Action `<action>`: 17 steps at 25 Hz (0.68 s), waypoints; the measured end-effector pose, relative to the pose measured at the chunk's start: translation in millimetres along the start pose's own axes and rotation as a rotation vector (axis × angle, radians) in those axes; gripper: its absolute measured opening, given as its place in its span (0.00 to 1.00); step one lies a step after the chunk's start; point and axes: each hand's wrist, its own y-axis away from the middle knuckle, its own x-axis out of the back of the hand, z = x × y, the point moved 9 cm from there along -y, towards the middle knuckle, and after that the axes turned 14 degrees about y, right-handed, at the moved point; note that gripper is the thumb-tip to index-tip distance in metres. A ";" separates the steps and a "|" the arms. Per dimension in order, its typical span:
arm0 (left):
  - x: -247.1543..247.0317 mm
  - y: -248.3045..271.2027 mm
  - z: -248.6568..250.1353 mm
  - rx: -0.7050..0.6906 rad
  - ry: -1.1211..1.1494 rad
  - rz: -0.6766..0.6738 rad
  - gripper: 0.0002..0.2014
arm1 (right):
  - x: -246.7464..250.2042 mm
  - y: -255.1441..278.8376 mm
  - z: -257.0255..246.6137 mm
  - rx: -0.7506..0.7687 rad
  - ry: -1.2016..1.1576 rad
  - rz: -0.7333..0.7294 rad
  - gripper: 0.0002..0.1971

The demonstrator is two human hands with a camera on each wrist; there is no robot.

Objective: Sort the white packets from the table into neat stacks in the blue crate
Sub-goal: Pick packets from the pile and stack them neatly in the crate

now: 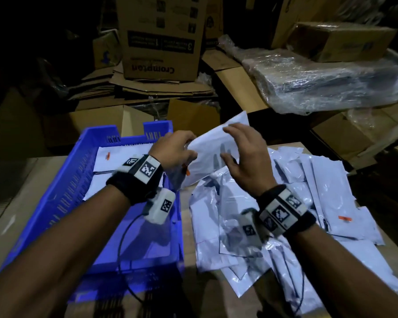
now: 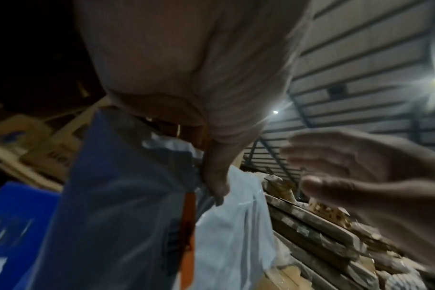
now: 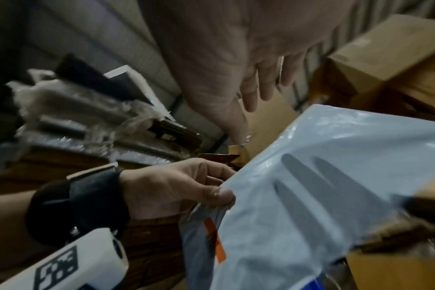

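White plastic fills the middle of the head view: a held packet (image 1: 213, 152), tilted, lifted above the table between two hands. The left hand (image 1: 176, 149), at centre frame, pinches the packet's left edge between thumb and curled fingers; an orange strip shows just below that grip. The right hand (image 1: 244, 157), just right of centre, has its fingers spread and relaxed against or just off the packet's face; contact cannot be told, though their shadows fall on the plastic. It appears to be steadying or flattening the packet so that it lies square for stacking. At lower left sits the blue crate (image 1: 62, 187), with a stack of packets (image 1: 122, 161) already laid flat against its far end, beside the left wrist. At lower right, a loose pile of white packets (image 1: 308, 203) overlaps untidily on the table, still to be sorted. Cardboard boxes (image 1: 161, 37) crowd the dim upper part of the frame.
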 end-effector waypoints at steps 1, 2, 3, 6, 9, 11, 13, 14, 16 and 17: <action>4.5 0.9 6.5 -0.029 -0.081 -0.013 0.14 | -0.8 -12.6 -9.9 0.081 0.107 -0.026 0.24; 7.9 2.7 12.7 -0.069 -0.133 -0.033 0.14 | -5.6 -23.7 -16.5 0.130 0.197 -0.084 0.25; 9.8 4.0 18.4 -0.113 -0.169 -0.060 0.14 | -12.4 -32.0 -18.5 0.151 0.258 -0.166 0.26; 26.2 12.9 27.9 -0.191 -0.265 -0.060 0.14 | -32.4 -46.7 -25.8 0.167 0.319 -0.405 0.17; 48.0 24.0 24.7 -0.202 -0.319 -0.044 0.11 | -45.9 -56.3 -44.3 0.169 0.267 -0.530 0.07; 66.0 32.8 6.2 -0.144 -0.294 -0.039 0.10 | -54.1 -58.2 -59.8 0.172 0.203 -0.562 0.09; 86.6 44.0 -20.1 -0.108 -0.190 -0.029 0.08 | -64.0 -57.8 -73.9 0.158 0.135 -0.621 0.11; 96.8 51.4 -35.6 -0.081 -0.121 -0.015 0.08 | -70.1 -56.6 -81.3 0.148 0.113 -0.658 0.10; 114.8 66.5 -61.9 -0.035 -0.013 0.039 0.07 | -78.1 -57.3 -98.8 0.153 0.096 -0.686 0.09; 124.0 75.8 -74.0 -0.019 0.022 0.087 0.07 | -82.3 -58.9 -110.8 0.168 0.089 -0.688 0.08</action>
